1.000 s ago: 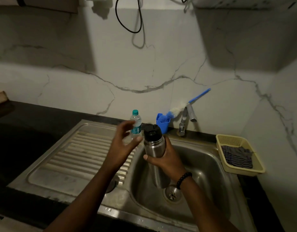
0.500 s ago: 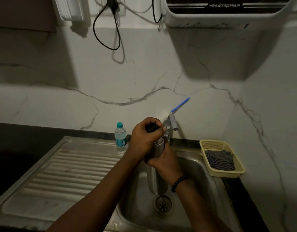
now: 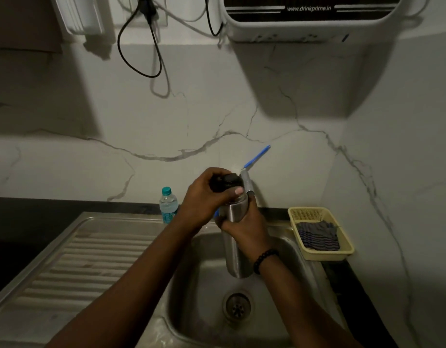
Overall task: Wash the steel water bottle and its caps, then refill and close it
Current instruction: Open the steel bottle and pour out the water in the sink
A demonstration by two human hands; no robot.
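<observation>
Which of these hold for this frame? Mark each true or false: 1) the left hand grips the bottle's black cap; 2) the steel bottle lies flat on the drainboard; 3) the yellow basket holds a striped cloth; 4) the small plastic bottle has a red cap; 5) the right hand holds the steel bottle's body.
1) True: the left hand is curled round the black cap.
2) False: the steel bottle is held upright over the sink.
3) True: a striped cloth lies in the yellow basket.
4) False: the plastic bottle has a teal cap.
5) True: the right hand wraps its body.
</observation>
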